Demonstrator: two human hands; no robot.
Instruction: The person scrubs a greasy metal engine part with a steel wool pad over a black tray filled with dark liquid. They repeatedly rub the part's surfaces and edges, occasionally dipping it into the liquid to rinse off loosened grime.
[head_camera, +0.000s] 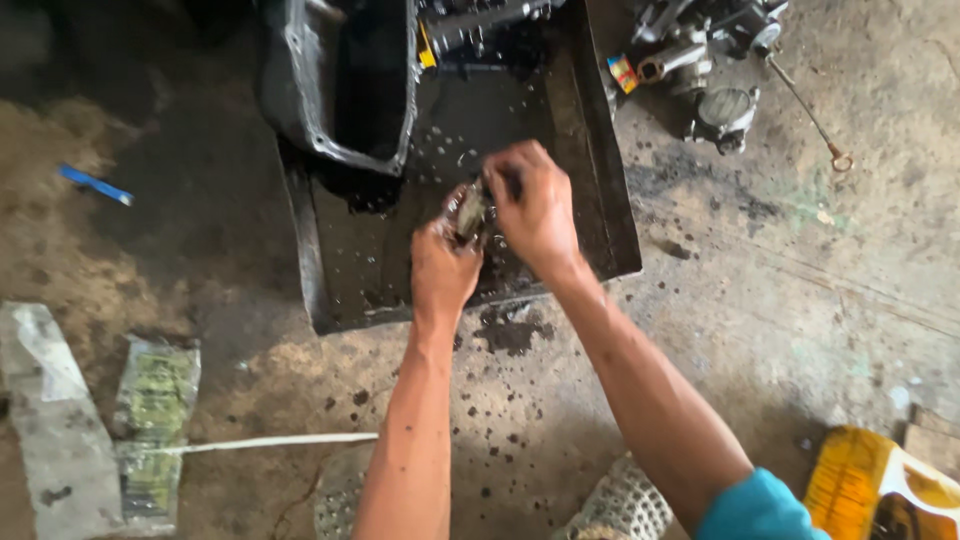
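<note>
Both hands are gripping a small greasy part (472, 212) over the oily tray (600, 200) on the floor. Left hand (443, 262) is curling around it from below; right hand (535, 205) is pinching its top. Oil-slick fingers could be losing grip, likely dropping the part into the tray.
</note>
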